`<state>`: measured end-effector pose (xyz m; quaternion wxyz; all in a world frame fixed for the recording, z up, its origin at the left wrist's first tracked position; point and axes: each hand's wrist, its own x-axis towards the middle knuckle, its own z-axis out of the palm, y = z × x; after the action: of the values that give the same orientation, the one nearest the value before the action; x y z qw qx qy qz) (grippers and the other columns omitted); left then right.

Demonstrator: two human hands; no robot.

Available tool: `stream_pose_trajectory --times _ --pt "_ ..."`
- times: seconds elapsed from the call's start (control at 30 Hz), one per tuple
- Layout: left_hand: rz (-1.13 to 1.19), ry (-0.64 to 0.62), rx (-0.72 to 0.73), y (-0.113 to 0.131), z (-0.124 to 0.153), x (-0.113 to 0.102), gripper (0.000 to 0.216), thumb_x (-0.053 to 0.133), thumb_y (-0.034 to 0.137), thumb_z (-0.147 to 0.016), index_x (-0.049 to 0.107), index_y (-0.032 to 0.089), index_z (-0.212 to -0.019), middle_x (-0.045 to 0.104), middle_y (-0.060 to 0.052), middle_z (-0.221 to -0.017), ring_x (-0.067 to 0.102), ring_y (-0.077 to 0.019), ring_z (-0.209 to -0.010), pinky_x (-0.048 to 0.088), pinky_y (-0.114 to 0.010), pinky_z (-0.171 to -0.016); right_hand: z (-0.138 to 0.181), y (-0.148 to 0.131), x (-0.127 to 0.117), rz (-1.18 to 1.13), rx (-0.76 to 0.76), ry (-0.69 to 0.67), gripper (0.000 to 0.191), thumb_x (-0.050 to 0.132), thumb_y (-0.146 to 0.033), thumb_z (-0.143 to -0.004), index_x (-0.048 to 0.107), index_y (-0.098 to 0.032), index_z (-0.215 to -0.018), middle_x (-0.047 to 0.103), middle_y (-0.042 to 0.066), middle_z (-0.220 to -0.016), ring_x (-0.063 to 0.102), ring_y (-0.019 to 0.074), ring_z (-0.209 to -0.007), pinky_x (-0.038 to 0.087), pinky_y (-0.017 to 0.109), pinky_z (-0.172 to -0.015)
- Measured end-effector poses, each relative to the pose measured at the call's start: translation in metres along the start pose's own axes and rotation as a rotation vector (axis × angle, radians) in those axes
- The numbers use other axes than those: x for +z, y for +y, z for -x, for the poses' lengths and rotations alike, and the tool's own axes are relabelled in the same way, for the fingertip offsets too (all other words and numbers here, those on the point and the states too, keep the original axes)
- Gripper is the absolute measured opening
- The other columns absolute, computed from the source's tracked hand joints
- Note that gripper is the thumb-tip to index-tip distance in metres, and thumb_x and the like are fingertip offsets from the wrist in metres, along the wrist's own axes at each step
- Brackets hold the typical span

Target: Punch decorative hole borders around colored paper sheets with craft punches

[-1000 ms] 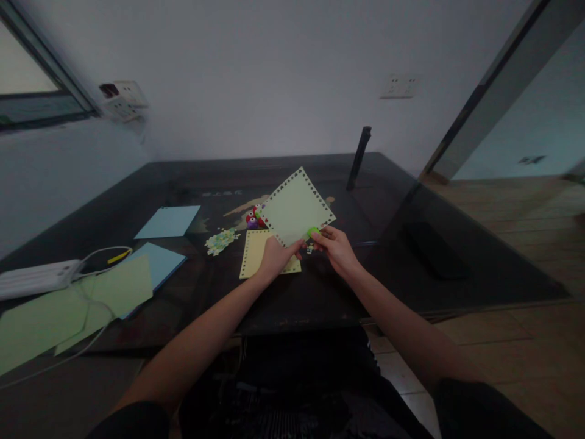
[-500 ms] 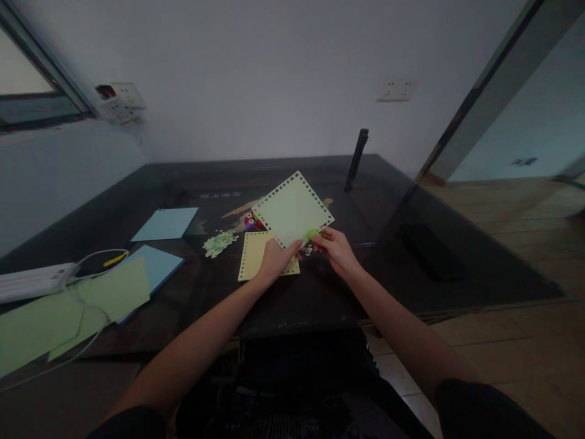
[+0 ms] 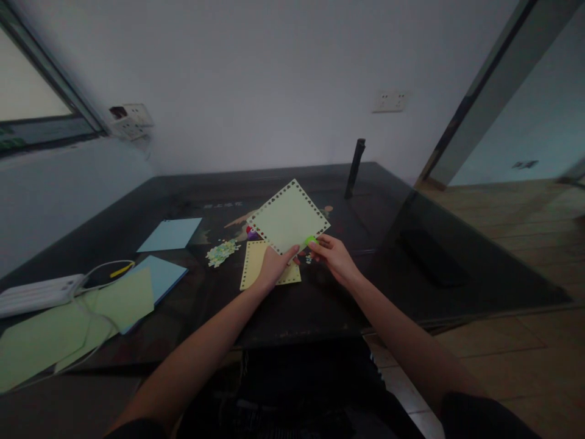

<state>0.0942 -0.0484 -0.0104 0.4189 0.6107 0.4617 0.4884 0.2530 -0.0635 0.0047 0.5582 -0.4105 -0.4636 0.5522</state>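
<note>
My left hand (image 3: 275, 266) grips the near corner of a pale green sheet of paper (image 3: 290, 216), thumb on top. The sheet is held up and tilted, with small punched holes along its edges. In my right hand (image 3: 333, 256) is a small bright green craft punch (image 3: 311, 240), pinched at the sheet's lower right edge. Below lies a yellow punched sheet (image 3: 251, 268), partly covered by my left hand. A pile of small paper cut-outs (image 3: 222, 252) is to the left. Red and purple items (image 3: 251, 232) peek out behind the held sheet.
Blue sheets (image 3: 171, 234) and green sheets (image 3: 46, 341) lie at the left, with a white power strip (image 3: 41, 296) and its cable. A black upright stand (image 3: 354, 169) is at the back right. A dark flat object (image 3: 432, 257) rests on the table's right side.
The green punch has shifted slightly along the sheet's edge toward the left hand. The whole view has tipped up a little. Both hands keep their hold.
</note>
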Motion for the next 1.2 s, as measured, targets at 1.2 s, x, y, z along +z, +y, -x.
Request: stream_pose_trajectory --times 1.2 --pt "-0.014 0.077 0.009 0.005 -0.002 -0.007 0.016 0.062 0.03 -0.075 0.063 0.014 -0.072 0.071 -0.006 -0.066 0.068 -0.0206 -0.071 0.051 -0.035 -0.081 -0.006 0.003 -0.014 0.257 0.068 -0.014 0.046 0.051 -0.063 -0.076 0.06 -0.018 -0.074 0.063 0.005 -0.072 0.059 0.0169 -0.067 0.041 0.024 -0.05"
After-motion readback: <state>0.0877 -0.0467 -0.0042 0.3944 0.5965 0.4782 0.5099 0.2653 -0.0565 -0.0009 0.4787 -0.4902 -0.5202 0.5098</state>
